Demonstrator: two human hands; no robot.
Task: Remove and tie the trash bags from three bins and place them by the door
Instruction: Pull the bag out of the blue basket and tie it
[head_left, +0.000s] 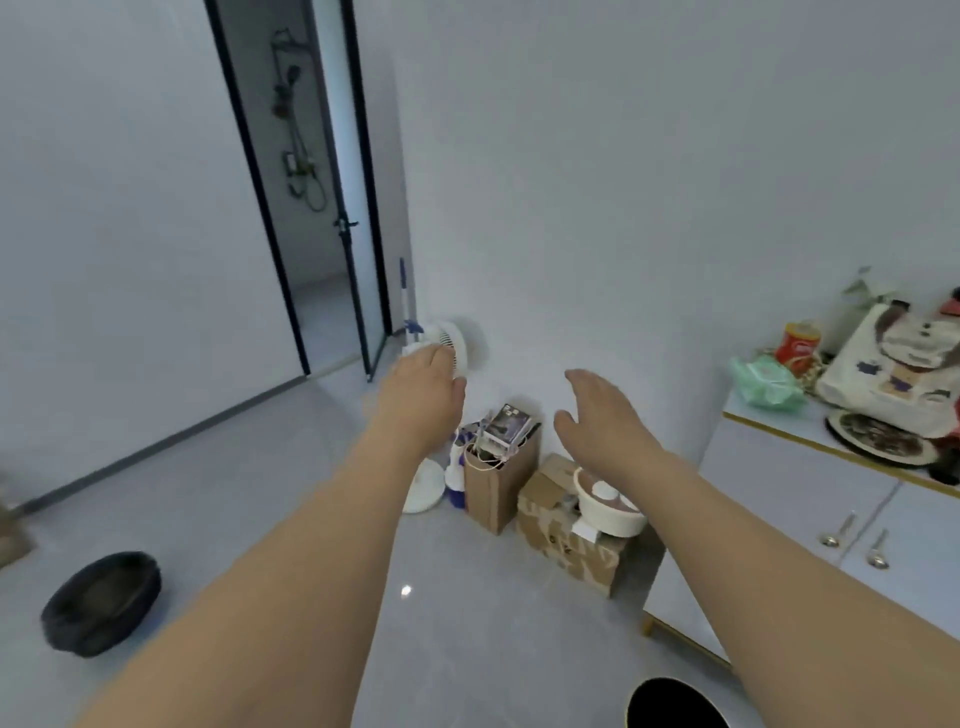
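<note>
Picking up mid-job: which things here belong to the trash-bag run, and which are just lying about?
Job: black-lined bin on the floor left; second bin at the bottom edge; both hands, empty.

Lying about: fan, cardboard boxes, white pot, cabinet clutter.

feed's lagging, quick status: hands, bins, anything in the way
Left hand and right hand open, holding nothing. Black-lined bin on floor at left, bag not yet pulled; second bin's rim at bottom edge. Cardboard boxes ahead by wall.
</note>
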